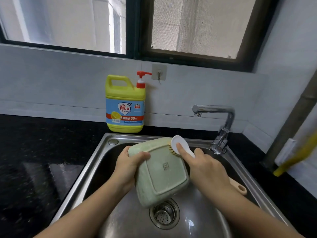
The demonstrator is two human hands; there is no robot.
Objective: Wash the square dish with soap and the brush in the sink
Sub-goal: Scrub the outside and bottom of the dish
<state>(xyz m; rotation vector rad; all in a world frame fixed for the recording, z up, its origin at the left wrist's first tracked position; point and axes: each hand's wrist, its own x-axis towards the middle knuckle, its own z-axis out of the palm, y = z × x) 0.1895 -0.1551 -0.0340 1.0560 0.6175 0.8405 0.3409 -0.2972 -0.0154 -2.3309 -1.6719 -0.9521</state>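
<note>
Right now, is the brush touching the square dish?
Touching. The head view shows the brush with its tan bristles splayed against the far rim of the square dish, no gap.

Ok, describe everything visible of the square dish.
The square dish is pale green with rounded corners and looks like glazed ceramic. Its underside faces the camera, showing a raised foot ring and small central stamp. It is tilted over the sink, low corner above the drain. The left hand grips its left edge; the brush, in the right hand, touches its upper edge.
</note>
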